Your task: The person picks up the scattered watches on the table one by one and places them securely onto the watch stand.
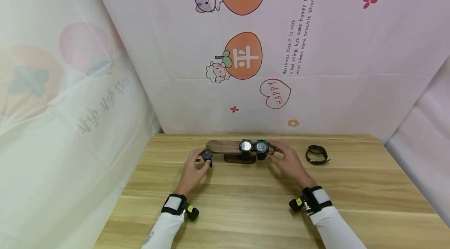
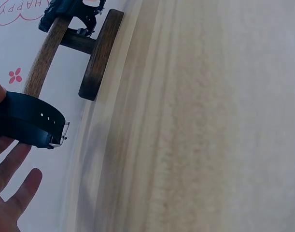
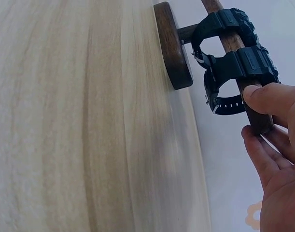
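A dark wooden watch stand [image 1: 225,147] stands near the table's back edge, its bar raised above an oblong base [image 3: 172,48]. Two chunky black watches, one [image 1: 245,146] beside the other [image 1: 261,147], are strapped round the bar's right half. My left hand [image 1: 191,171] pinches a slimmer black watch [image 1: 207,155] at the bar's left end. Its buckled strap [image 2: 29,118] forms a loop there; whether the bar tip is inside the loop, I cannot tell. With thumb and fingers, my right hand [image 1: 290,165] grips the bar's right end, just outside the watches.
Another black watch or band [image 1: 316,155] lies looped on the table to the right of my right hand. The wood-grain table [image 1: 246,206] meets a printed white cloth [image 1: 197,104] at the back, and cloth also hangs at both sides.
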